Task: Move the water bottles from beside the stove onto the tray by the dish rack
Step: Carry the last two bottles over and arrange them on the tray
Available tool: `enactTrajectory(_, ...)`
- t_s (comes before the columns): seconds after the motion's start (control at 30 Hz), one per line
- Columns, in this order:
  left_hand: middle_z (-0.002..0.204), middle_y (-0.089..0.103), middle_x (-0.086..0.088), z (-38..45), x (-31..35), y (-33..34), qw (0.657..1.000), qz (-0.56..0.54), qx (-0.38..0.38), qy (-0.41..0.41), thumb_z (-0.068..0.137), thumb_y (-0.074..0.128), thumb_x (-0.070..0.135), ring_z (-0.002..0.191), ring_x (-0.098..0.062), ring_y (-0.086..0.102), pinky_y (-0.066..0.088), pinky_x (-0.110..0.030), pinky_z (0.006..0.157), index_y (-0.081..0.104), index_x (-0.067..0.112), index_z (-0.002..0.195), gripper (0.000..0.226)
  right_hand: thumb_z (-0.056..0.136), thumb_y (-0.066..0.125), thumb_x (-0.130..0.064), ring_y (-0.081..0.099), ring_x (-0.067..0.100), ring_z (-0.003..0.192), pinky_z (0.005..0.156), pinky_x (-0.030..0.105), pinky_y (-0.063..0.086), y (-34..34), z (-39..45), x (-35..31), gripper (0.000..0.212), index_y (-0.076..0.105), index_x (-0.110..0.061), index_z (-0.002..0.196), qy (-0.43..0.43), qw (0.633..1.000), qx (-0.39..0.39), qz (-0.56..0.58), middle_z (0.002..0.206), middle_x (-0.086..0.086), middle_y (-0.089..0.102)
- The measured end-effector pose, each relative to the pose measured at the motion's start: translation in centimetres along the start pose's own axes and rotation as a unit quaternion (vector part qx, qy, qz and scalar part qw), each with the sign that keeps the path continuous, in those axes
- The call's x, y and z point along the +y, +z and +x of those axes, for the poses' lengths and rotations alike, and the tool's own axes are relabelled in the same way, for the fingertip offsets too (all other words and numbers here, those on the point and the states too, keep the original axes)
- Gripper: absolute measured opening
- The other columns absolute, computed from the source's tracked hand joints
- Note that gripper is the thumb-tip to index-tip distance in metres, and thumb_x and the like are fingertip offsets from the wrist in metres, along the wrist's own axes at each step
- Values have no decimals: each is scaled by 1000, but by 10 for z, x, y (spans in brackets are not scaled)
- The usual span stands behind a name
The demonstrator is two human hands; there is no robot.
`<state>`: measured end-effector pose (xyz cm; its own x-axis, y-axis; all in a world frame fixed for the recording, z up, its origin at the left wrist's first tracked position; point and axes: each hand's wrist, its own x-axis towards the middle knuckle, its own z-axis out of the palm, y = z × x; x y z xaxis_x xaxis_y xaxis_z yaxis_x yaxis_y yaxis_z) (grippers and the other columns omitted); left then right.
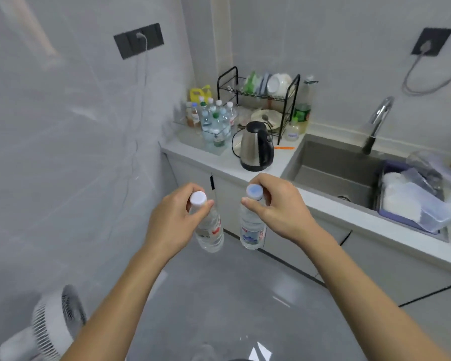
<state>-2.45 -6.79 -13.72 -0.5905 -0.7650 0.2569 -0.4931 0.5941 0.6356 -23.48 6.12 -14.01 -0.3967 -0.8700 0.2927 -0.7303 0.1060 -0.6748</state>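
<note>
Two water bottles hang upright over the floor, one in each hand, short of the counter (268,166). The left hand (172,225) pinches the neck of the left bottle (210,230) just under its white cap, thumb and fingers curled round it; the right hand (279,207) holds the right bottle (253,230) the same way beneath a pale blue cap. Each bottle's long axis runs straight down from the grip, so the bases are the lowest part and must clear the counter edge before going down.

The tray (193,138), clear and shallow, sits ahead and a little left of both hands, at the counter's far left end, just beside the black dish rack (287,105). The left hand looks somewhat nearer to it. A kettle (257,147) stands between the right hand and the rack, near the tray's right edge, so a straight path for the right bottle would likely pass close over or beside it.

The tray already holds a cluster of capped bottles (216,121) standing upright toward its right and back; its front left part appears free, though blur makes the exact room hard to judge. The rack carries bowls and plates. To the right, the sink (331,173) holds a purple-rimmed tub (412,204) with containers in it.
</note>
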Motion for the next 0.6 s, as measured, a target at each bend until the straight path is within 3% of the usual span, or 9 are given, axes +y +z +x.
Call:
enactTrajectory(0.13, 77, 60, 22, 46, -38, -1, 999, -6, 22, -27, 94, 72, 44, 66, -6, 51, 36, -30, 59, 59, 31, 90, 19, 89, 72, -44, 50, 10, 68, 62, 31, 42, 33, 69, 8, 20, 62, -26, 89, -8, 999, -29, 36, 73, -11, 58)
enactTrajectory(0.23, 72, 59, 17, 92, -74, -1, 998, -14, 36, -40, 94, 73, 45, 64, -7, 52, 36, -28, 58, 59, 32, 91, 19, 88, 73, -43, 52, 13, 67, 64, 37, 47, 59, 125, 13, 20, 64, -26, 89, -12, 998, -43, 50, 74, -6, 61)
enactTrajectory(0.6, 73, 60, 17, 307, -179, -25, 1000, 7, -5, -6, 90, 76, 50, 66, -4, 55, 40, -31, 59, 53, 35, 93, 27, 86, 75, -45, 48, 12, 64, 60, 31, 40, 138, 338, 23, 22, 62, -28, 88, -6, 1000, -17, 25, 70, -8, 57)
